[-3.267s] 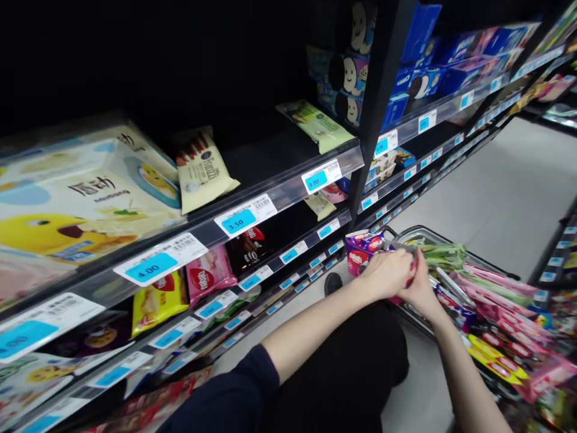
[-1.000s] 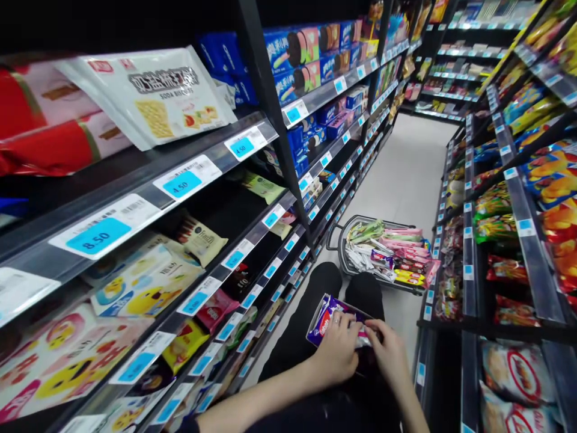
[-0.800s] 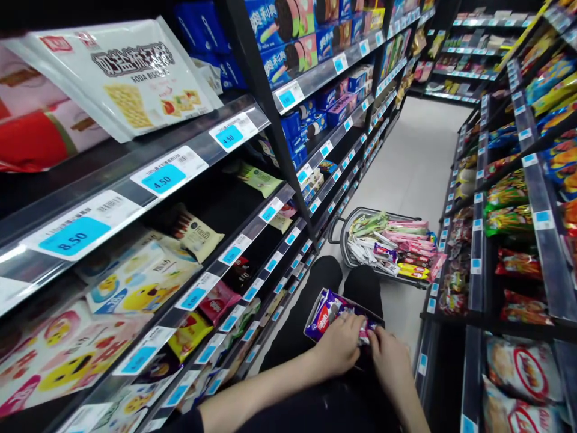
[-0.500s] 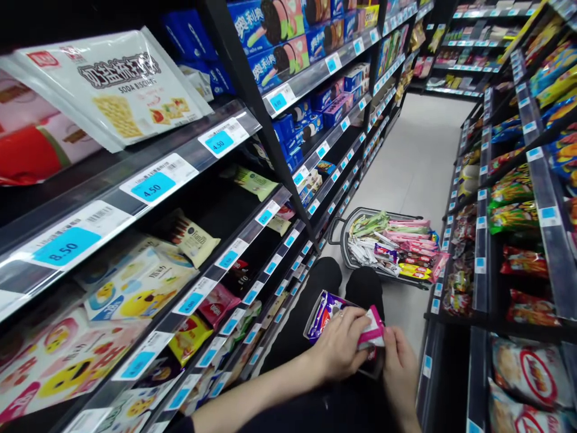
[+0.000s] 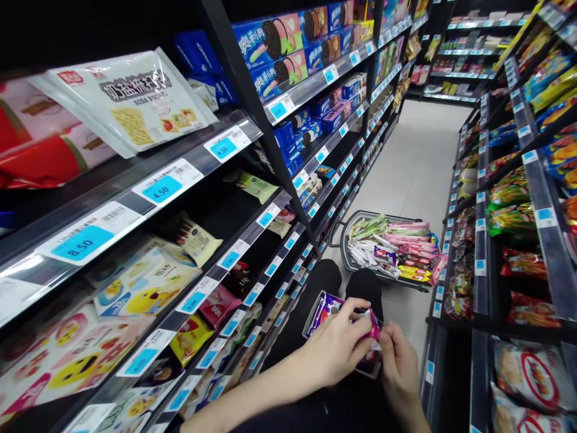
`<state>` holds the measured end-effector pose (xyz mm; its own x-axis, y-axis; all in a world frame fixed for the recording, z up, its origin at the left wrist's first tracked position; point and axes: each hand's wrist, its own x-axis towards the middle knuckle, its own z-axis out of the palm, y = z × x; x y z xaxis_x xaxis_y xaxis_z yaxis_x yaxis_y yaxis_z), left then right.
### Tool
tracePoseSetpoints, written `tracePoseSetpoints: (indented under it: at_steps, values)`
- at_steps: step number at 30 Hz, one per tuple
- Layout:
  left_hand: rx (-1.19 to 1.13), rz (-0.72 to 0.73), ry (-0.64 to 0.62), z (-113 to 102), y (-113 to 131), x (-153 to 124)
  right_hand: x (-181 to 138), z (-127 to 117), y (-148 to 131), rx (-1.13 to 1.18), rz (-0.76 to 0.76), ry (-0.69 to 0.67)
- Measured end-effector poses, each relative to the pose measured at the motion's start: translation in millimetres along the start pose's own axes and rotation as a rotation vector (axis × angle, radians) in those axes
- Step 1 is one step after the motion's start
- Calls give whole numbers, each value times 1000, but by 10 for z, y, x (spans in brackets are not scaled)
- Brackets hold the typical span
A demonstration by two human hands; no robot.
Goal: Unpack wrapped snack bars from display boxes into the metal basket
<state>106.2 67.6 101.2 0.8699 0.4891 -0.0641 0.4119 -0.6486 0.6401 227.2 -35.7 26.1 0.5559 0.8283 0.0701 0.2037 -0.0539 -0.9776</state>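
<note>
My left hand (image 5: pixel 336 347) is wrapped over a stack of purple and pink snack packets (image 5: pixel 328 308) held above my black-trousered knees (image 5: pixel 347 281). My right hand (image 5: pixel 399 367) pinches the pink end of the packets from the right side. Both hands are low in the aisle, between the shelving on the left and the rack on the right. The lower part of the stack is hidden under my fingers.
A wire basket (image 5: pixel 342 252) heaped with green, pink and yellow packets stands on the floor ahead. Left shelves (image 5: pixel 189 162) hold biscuit bags, blue cookie boxes and blue price tags. A rack of crisp bags (image 5: pixel 518 222) lines the right. Pale floor (image 5: pixel 415 162) runs down the aisle.
Since 3.3 s ago my hands left the basket with the packets and came back over my knees. In the last second the view shifted slightly and my hands kept fingering the pink end.
</note>
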Motion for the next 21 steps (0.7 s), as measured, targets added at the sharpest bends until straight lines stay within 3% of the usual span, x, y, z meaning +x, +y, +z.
tracePoseSetpoints:
  at_steps: [6,12,17,21]
  values:
    - [281,142,98,83,-25,-76,-4,-36,-56,-47,-141,-39]
    - [225,150,349,115,11,-74,37,-26,-190,-22,-267,-98]
    - [129,70,284,141,7,-59,87,-89,-238,-38,-278,-178]
    - [282,118,179,199,-21,-79,109,-137,-290,-140,-147,-168]
